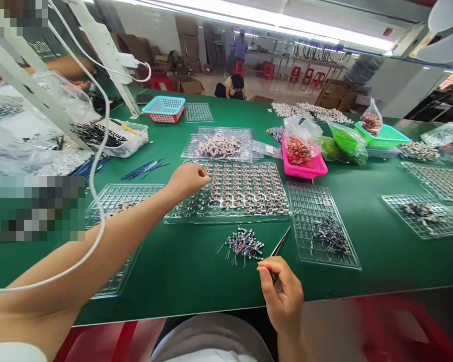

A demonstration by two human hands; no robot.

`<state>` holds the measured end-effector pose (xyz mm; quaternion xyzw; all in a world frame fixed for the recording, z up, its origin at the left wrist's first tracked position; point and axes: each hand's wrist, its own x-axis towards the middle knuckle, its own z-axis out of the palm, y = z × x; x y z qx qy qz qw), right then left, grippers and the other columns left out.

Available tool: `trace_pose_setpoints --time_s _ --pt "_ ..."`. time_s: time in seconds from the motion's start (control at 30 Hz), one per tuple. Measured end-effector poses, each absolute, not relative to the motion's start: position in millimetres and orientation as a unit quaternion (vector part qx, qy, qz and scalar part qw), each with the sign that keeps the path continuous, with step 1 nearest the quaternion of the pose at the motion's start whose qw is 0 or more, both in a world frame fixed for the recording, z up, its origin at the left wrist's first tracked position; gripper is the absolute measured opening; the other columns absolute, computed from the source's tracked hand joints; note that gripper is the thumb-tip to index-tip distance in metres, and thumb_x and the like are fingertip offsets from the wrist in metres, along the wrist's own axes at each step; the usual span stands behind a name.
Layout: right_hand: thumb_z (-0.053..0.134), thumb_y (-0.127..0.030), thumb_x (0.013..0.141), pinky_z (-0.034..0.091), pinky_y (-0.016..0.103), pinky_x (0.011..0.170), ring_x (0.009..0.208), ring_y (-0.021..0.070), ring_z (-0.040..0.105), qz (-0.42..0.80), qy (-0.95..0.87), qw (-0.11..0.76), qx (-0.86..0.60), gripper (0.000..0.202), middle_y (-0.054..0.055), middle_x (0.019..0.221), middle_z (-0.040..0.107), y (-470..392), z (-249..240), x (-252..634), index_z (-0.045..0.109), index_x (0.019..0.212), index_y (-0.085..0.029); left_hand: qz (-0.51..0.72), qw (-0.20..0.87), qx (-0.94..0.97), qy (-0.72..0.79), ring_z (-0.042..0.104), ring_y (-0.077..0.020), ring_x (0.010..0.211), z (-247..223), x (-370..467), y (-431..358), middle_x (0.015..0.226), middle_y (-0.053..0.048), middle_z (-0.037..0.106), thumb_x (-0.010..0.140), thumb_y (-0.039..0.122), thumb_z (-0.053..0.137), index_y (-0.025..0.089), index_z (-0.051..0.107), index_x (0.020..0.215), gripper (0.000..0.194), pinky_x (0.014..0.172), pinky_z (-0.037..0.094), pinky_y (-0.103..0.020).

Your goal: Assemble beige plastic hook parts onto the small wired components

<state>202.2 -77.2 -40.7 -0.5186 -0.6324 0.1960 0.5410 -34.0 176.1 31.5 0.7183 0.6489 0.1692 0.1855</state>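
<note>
My left hand (189, 180) reaches over the left part of a clear plastic tray (228, 219). Its fingers are curled together, and whatever they pinch is hidden or too small to name. Rows of small round parts with brownish centres (249, 183) fill the tray's middle and right. My right hand (283, 294) is at the table's front edge, closed around tweezers (281, 243) whose tips point up and away to the right. Its thumb and forefinger meet, and a tiny pale bit shows there. Just beyond lies a loose pile of small wire-legged components (245, 245).
Behind the tray sits another tray heaped with white parts (219, 146). A pink basket (305, 171) holds bagged reddish parts. To the right lies a tray with dark leaded parts (326, 226). A white cable (101, 201) hangs across my left arm. Beyond the table a person (236, 88) crouches.
</note>
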Motion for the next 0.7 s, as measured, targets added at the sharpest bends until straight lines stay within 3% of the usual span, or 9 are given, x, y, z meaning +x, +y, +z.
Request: trace_pose_setpoints --time_s 0.13,0.27,0.37,0.47,0.57,0.7 --pt "0.057 -0.014 0.092 0.052 0.026 0.068 0.079 0.0145 0.064 0.175 -0.631 0.533 -0.536 0.013 0.002 0.089 0.066 -80.1 -36.0 207.6 0.063 0.1 -0.023 0.217 0.2 0.719 0.629 0.058 -0.0186 0.065 43.6 -24.3 125.0 0.067 -0.003 0.066 0.078 0.036 0.061 0.019 0.065 0.074 0.018 0.06 0.04 -0.029" --pt "0.059 -0.014 0.091 0.052 0.033 0.078 0.089 0.0181 0.062 0.096 -0.678 0.446 -0.576 0.013 0.004 0.093 0.063 -74.8 -31.2 218.7 0.064 0.1 -0.022 0.269 0.437 0.663 0.545 0.061 -0.0174 0.065 45.4 -11.3 62.2 0.07 -0.003 0.069 0.076 0.042 0.065 0.018 0.062 0.073 0.025 0.061 0.046 -0.028" --pt "0.058 -0.015 0.091 0.051 0.035 0.078 0.088 0.0199 0.059 0.049 -0.715 0.359 -0.598 0.012 0.006 0.093 0.061 -67.9 -31.5 222.3 0.065 0.099 -0.021 0.281 0.612 0.567 0.475 0.065 -0.017 0.068 40.6 -1.1 31.5 0.079 -0.004 0.071 0.072 0.036 0.071 0.018 0.058 0.077 0.023 0.063 0.051 -0.029" --pt "0.056 -0.013 0.09 0.05 0.036 0.076 0.085 0.0207 0.057 0.015 -0.735 0.306 -0.605 0.013 0.006 0.091 0.061 -62.8 -32.9 219.6 0.065 0.095 -0.02 0.278 0.722 0.46 0.436 0.065 -0.0151 0.065 32.3 7.0 19.0 0.079 -0.001 0.067 0.067 0.027 0.075 0.017 0.061 0.087 0.027 0.061 0.051 -0.028" --pt "0.056 -0.01 0.089 0.049 0.036 0.075 0.083 0.0207 0.055 0.009 -0.743 0.282 -0.607 0.013 0.006 0.09 0.06 -60.5 -32.7 216.7 0.064 0.089 -0.02 0.246 0.789 0.378 0.418 0.064 -0.0145 0.068 22.7 10.3 16.1 0.078 -0.002 0.067 0.067 0.02 0.072 0.014 0.066 0.094 0.029 0.066 0.051 -0.027" --pt "0.056 -0.009 0.086 0.048 0.035 0.076 0.084 0.0201 0.054 0.034 -0.749 0.282 -0.599 0.013 0.005 0.089 0.059 -60.8 -28.7 218.3 0.062 0.085 -0.02 0.213 0.83 0.332 0.394 0.06 -0.0124 0.065 12.3 9.0 16.0 0.071 -0.005 0.066 0.069 0.016 0.064 0.011 0.068 0.083 0.016 0.064 0.048 -0.023"
